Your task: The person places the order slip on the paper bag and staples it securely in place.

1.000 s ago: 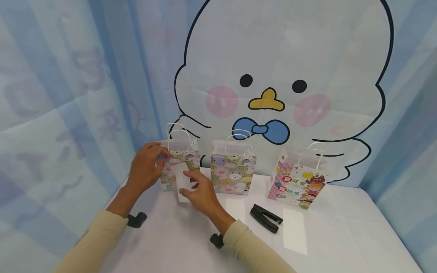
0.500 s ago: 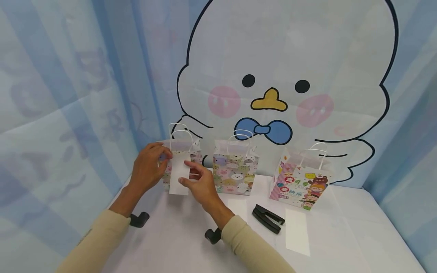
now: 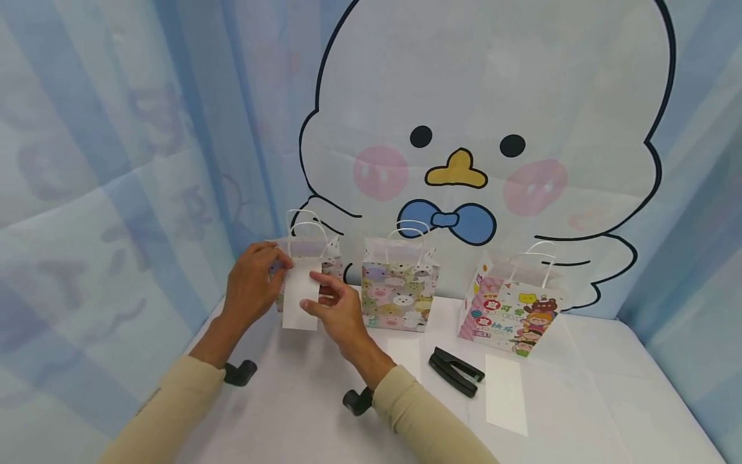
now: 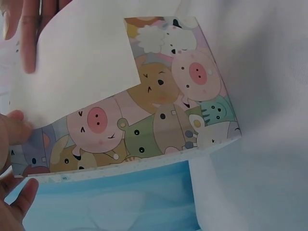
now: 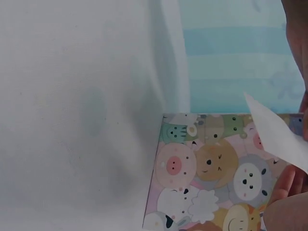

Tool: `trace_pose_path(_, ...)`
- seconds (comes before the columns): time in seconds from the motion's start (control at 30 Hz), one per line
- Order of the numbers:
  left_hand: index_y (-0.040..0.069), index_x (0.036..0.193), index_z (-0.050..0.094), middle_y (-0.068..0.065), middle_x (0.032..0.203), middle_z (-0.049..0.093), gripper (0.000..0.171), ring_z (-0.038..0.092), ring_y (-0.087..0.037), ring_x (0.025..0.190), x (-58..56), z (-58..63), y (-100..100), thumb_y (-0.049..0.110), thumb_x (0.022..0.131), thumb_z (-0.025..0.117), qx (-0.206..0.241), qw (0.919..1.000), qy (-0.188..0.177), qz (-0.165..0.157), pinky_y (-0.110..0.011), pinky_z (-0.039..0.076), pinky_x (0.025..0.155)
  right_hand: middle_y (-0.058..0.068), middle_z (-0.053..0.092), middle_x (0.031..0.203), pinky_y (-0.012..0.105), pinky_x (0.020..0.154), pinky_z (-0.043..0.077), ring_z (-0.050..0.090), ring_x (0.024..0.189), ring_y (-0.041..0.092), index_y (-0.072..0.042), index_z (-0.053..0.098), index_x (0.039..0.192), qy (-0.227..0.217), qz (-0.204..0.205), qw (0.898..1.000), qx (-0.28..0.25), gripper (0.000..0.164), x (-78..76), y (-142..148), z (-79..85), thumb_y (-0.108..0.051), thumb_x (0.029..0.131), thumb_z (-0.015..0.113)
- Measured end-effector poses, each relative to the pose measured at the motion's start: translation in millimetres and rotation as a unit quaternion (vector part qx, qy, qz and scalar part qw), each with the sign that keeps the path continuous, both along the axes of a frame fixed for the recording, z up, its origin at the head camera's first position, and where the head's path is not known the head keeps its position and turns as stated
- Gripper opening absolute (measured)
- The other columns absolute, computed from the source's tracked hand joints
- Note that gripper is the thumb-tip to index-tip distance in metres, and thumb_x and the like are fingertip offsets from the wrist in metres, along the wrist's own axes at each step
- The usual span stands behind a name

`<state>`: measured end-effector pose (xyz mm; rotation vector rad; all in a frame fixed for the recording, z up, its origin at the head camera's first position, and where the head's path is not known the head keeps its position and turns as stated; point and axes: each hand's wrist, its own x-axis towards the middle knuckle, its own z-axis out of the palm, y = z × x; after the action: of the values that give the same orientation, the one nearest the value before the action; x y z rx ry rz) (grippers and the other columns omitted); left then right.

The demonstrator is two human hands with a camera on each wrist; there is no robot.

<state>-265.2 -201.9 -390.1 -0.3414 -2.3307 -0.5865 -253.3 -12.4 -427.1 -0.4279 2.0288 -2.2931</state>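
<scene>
A white paper strip hangs upright before the front of a small animal-print paper bag with white handles. My right hand pinches the strip along its right edge between thumb and fingers. Around the bag's upper left edge, my left hand has its fingers curled, with the thumb by the strip's corner in the left wrist view. There, the strip covers part of the printed pigs and bears. From the right wrist, the strip stands tilted off the bag's face.
To the right are a second animal-print bag and a pink and white bag with lettering. A black stapler lies before them between two white paper strips, the right one nearer. A cartoon curtain hangs behind the table.
The right hand has raised the strip and shifted it slightly left, from low at the bag's right part to flat before its front. The left hand has stayed at the bag's edge.
</scene>
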Motion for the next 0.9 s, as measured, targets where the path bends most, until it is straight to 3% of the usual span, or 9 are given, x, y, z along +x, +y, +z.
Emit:
trace_pose_path(0.3, 0.004, 0.094, 0.076, -0.019, 0.116, 0.077, 0.010, 0.065, -0.040, 0.124, -1.7, -1.3, 2, -0.001, 0.088, 0.082, 0.005, 0.9998, 0.017, 0.011, -0.062, 0.058, 0.098, 0.013, 0.068, 0.129, 0.024, 0.094, 0.056, 0.066, 0.109, 0.024, -0.018, 0.071, 0.139, 0.009, -0.003, 1.000, 0.011, 0.053, 0.5, 2, 1.5, -0.003, 0.089, 0.084)
trace_pose_path(0.6, 0.004, 0.094, 0.076, -0.020, 0.117, 0.076, 0.010, 0.066, -0.040, 0.123, -2.4, 0.1, 5, -0.001, 0.088, 0.082, 0.005, 0.9997, 0.017, 0.014, -0.061, 0.059, 0.097, 0.007, 0.065, 0.138, 0.046, 0.113, 0.051, 0.062, 0.126, 0.029, -0.023, 0.070, 0.139, 0.017, -0.019, 0.998, 0.060, 0.051, 5.6, 13, -5.1, -0.010, 0.091, 0.084)
trace_pose_path(0.9, 0.002, 0.095, 0.076, -0.020, 0.119, 0.076, 0.009, 0.065, -0.040, 0.124, -1.7, 0.2, 5, -0.001, 0.089, 0.081, 0.019, 0.9997, 0.006, 0.016, -0.062, 0.059, 0.097, 0.005, 0.066, 0.141, 0.055, 0.114, 0.049, 0.060, 0.128, 0.033, -0.021, 0.068, 0.137, 0.027, -0.029, 0.994, 0.098, 0.047, 19.7, 43, -5.9, -0.010, 0.093, 0.082)
